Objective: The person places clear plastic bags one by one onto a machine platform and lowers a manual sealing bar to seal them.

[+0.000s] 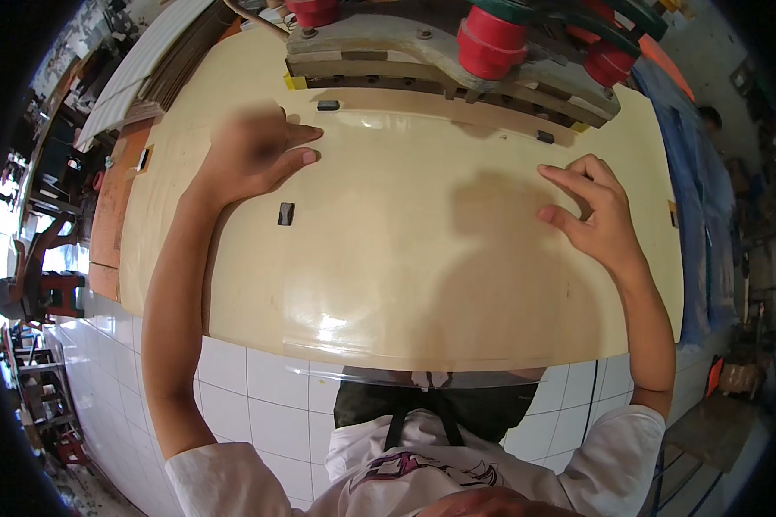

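Observation:
Both my hands are over a pale cream tabletop (pixel 388 284). My left hand (pixel 254 155) is at the far left, thumb and forefinger stretched apart toward the middle; a blur covers its other fingers. My right hand (pixel 593 202) hovers on the right, its fingers spread from the thumb. Neither hand shows anything held. A clear glossy sheet (pixel 345 327) lies between them and reaches past the table's near edge. Small dark blocks rest on the top: one (pixel 285 214) nearest my left hand, another (pixel 328 105) farther back, a third (pixel 545 136) beyond my right fingertips.
A heavy grey metal machine head (pixel 388 56) with red cylindrical mounts (pixel 491 45) stands across the far side. Stacked flat sheets (pixel 168 73) lie at the far left. Blue plastic sheeting (pixel 703 207) drapes along the right edge. A red stool (pixel 62 295) stands on the left.

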Tool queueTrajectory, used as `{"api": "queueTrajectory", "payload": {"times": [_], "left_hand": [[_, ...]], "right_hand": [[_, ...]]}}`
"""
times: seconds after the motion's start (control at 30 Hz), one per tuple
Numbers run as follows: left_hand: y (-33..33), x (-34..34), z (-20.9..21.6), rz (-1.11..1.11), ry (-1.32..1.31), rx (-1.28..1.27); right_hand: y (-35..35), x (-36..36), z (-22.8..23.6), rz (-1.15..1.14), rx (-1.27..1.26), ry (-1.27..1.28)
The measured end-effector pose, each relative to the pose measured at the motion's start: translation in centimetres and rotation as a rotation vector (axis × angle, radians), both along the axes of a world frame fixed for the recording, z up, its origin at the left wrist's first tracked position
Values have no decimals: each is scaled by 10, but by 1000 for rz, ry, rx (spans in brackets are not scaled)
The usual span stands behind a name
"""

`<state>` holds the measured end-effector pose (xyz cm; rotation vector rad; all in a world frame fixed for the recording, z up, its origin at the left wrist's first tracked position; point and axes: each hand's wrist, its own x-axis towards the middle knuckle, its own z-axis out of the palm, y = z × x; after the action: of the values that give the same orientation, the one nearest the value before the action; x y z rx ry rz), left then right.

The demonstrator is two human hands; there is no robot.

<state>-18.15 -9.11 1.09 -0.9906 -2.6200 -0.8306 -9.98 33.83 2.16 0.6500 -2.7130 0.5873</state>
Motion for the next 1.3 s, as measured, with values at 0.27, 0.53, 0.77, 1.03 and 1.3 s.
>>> {"api": "queueTrajectory", "payload": {"times": [0.27, 0.53, 0.77, 1.03, 1.3], "left_hand": [[-3, 1, -2, -45, 15, 20], [-6, 0, -1, -35, 27, -35], [-6, -1, -2, -54, 50, -15], [-7, -1, -3, -61, 49, 1], [-7, -1, -2, -42, 20, -6]], "right_hand": [[-3, -2, 2, -23, -52, 9], [-2, -3, 0, -16, 1, 14], [-2, -2, -3, -25, -67, -44], [-4, -2, -2, -1, -58, -35], [-4, -2, -2, -2, -100, -44]]}}
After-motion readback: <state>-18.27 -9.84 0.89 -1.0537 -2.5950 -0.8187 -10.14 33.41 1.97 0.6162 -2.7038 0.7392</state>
